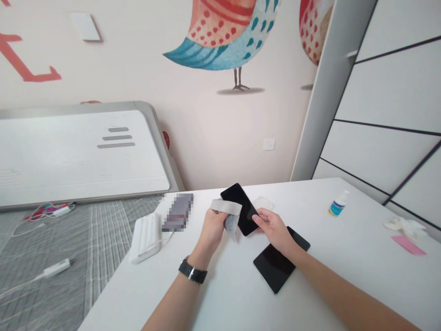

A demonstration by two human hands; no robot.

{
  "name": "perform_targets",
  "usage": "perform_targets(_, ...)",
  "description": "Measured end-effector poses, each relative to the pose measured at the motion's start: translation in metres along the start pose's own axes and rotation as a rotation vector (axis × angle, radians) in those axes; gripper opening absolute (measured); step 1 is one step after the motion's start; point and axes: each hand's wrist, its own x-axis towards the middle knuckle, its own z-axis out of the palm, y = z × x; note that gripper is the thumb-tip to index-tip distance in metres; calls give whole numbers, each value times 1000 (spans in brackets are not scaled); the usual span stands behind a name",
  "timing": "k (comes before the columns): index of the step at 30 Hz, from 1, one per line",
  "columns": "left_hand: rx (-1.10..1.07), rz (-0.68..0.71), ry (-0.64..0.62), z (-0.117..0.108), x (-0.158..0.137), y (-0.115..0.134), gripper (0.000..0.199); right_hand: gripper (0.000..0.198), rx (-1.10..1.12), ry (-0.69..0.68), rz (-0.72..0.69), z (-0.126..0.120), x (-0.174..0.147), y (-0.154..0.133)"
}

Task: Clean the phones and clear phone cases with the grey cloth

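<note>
My right hand [274,227] grips the lower right edge of a small black-screened tablet [247,215], its thumb on the glass. The tablet is tilted above the table. In my left hand [212,225] is a folded grey cloth [229,208], held against the left part of the screen. A black watch circles my left wrist. Below my right forearm a second black tablet [275,269] lies on the white table, partly covered by the arm. Behind my right hand lies a pale, see-through piece [264,202]; its kind is unclear.
A white power strip [146,236] with a cable sits at the table's left edge, beside a pixelated grey item [179,212]. A small spray bottle [338,204] stands at the right. Crumpled white tissue [409,228] and a pink slip [409,245] lie farther right.
</note>
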Motion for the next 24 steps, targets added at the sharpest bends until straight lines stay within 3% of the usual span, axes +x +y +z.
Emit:
perform_targets(5,115,-23,-110,8,-8,-4,17,51,0,25,39,-9,5,4)
perform_targets(10,119,36,39,-7,3,-3,21,45,-47,-156,81,0,-5,-1)
perform_targets(13,74,63,103,-13,10,-3,31,43,-63,-157,69,3,-8,-2)
perform_targets(20,119,0,-97,7,-6,-10,15,51,-57,-22,34,-4,1,6)
perform_targets(24,154,8,-83,8,-8,-11,11,49,-112,-42,46,-4,1,6)
